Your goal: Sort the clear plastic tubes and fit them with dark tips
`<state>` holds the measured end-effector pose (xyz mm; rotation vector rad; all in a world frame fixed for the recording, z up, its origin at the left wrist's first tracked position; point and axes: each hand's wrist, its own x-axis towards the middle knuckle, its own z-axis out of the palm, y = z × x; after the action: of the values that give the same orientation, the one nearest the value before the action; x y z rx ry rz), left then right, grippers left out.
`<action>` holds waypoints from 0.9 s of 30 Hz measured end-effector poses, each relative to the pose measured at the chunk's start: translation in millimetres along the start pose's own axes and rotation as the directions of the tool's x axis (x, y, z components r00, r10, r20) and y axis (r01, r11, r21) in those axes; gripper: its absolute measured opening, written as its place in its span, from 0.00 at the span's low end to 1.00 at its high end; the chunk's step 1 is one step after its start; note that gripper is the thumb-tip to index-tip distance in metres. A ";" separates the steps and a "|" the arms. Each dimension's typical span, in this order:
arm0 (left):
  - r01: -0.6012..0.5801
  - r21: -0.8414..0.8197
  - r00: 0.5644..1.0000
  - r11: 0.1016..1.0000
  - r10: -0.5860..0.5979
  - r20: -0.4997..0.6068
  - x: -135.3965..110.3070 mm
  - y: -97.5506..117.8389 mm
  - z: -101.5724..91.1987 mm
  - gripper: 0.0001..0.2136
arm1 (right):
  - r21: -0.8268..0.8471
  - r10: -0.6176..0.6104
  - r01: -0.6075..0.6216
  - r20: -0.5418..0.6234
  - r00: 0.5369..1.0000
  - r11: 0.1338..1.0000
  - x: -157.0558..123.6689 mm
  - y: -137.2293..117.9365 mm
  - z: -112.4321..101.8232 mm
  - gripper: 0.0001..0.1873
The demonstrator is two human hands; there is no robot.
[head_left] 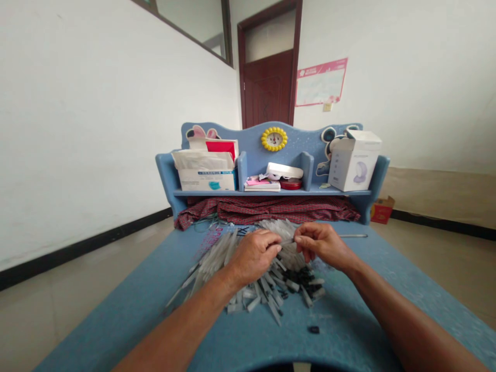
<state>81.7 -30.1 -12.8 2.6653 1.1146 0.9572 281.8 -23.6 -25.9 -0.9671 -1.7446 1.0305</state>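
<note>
My left hand and my right hand meet over a heap of clear plastic tubes on a blue desk. Both hands have their fingers pinched on one thin clear tube held between them. Short tube pieces lie under my left hand. Small black caps are piled below my right hand, and one black cap lies alone nearer to me.
A red checked cloth lies at the back of the desk under a blue shelf. The shelf holds a mask box, a white box, a red tin and a yellow clock. A thin rod lies right of my hands.
</note>
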 end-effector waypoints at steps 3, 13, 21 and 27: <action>-0.020 0.009 1.000 1.000 0.019 0.009 -0.5 -1.2 2.3 0.06 | -0.077 0.020 -0.021 -0.012 1.000 0.997 0.3 2.9 0.4 0.25; 0.008 -0.022 1.000 1.000 -0.008 0.005 0.7 -0.1 1.6 0.06 | -0.071 0.063 -0.060 0.035 0.997 0.996 -0.7 5.2 1.3 0.24; 0.001 -0.021 1.000 1.000 -0.001 0.006 0.2 0.2 1.8 0.05 | 0.022 0.061 -0.062 0.050 0.997 0.998 -1.3 5.0 0.3 0.20; -0.003 -0.023 1.000 1.000 0.003 -0.006 0.2 -2.1 2.9 0.05 | 0.032 0.063 -0.064 0.046 0.997 0.997 -1.5 2.8 1.0 0.21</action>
<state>82.3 -28.0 -15.7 2.6487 1.0940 0.9730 282.0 -24.2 -29.2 -0.9909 -1.7374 1.1266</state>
